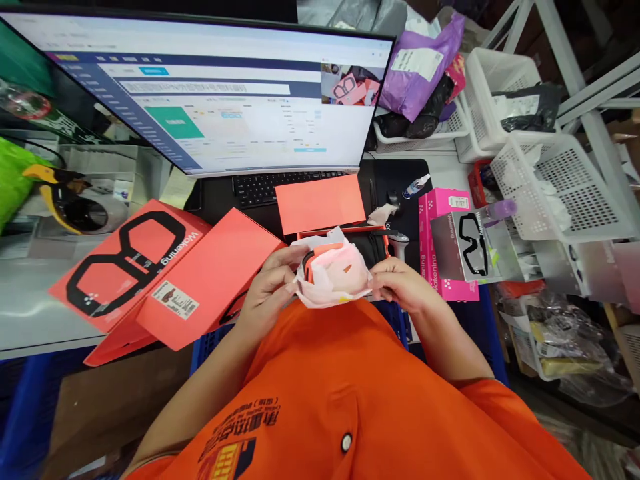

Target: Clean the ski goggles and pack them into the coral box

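Note:
My left hand (270, 283) pinches the left side of a sheet of white tissue paper (320, 297). On the other side, my right hand (400, 283) has its thumb and fingers closed on the paper's right edge. Partly wrapped in the paper is an orange item (323, 257) with a black edge; its kind I cannot make out. Just behind lies an open coral box (367, 230) with a dark inside, mostly hidden by the paper. A flat coral panel (320, 203) rests beyond it, over part of the keyboard.
Two coral boxes (213, 267) with glasses outlines lie at the left. A monitor (215, 100) and keyboard (250, 190) stand behind. To the right are a barcode scanner (399, 245), pink boxes (427, 247), a grey box (463, 247) and white baskets (565, 183).

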Motion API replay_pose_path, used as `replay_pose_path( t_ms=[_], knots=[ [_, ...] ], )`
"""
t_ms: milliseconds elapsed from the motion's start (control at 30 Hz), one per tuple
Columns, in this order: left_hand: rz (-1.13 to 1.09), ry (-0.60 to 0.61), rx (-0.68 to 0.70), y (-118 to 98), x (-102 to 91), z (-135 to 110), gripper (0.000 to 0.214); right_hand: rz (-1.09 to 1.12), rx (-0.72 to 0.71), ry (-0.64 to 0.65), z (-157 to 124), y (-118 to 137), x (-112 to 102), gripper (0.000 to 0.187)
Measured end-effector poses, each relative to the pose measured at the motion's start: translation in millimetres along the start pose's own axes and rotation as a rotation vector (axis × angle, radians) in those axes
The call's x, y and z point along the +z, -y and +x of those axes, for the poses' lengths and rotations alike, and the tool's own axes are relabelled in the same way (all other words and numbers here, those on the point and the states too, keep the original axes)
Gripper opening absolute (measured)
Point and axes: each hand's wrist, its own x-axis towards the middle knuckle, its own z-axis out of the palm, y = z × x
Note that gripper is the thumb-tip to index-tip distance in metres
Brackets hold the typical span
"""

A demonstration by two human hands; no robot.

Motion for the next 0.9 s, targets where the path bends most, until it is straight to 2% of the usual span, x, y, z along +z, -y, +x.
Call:
replay_pose_path(
  t_ms=[133,267,367,467,533,633,733,800,900],
  knots=[
    [0.107,0.195,0.085,-22.3,-11.1,15.2,0.032,0.137,0.083,0.194,33.1,-1.7,-15.6,0.019],
    [0.239,0.366,0.160,-41.0,-15.4,15.8,0.033,0.006,0.097,0.328,53.6,-6.0,-24.5,0.018],
    [0.244,0.412,0.184,-34.7,-15.6,3.3,0.027,-0.181,0.077,0.391,53.4,-10.6,-23.1,0.017],
    [0.223,0.387,0.150,-17.1,-18.0,-14.8,0.024,-0.444,0.040,0.427,49.9,-20.4,-16.0,0.018],
    [0.194,0.366,0.134,-6.7,-20.3,-27.0,0.024,-0.532,0.038,0.435,49.4,-30.1,-9.3,0.020],
    [0.162,0.354,0.104,0.6,-21.4,-42.4,0.024,-0.567,0.076,0.381,50.0,-45.3,1.2,0.024],
    [0.212,0.345,0.082,-0.7,-18.1,-53.0,0.024,-0.674,0.104,0.195,45.7,-53.7,11.2,0.029],
    [0.288,0.330,0.107,-3.5,-15.4,-58.2,0.022,-0.836,0.041,0.060,37.2,-53.7,18.0,0.032],
    [0.364,0.304,0.111,-6.3,-13.8,-64.8,0.021,-1.063,-0.127,-0.129,18.8,-49.6,28.2,0.034]
  ],
)
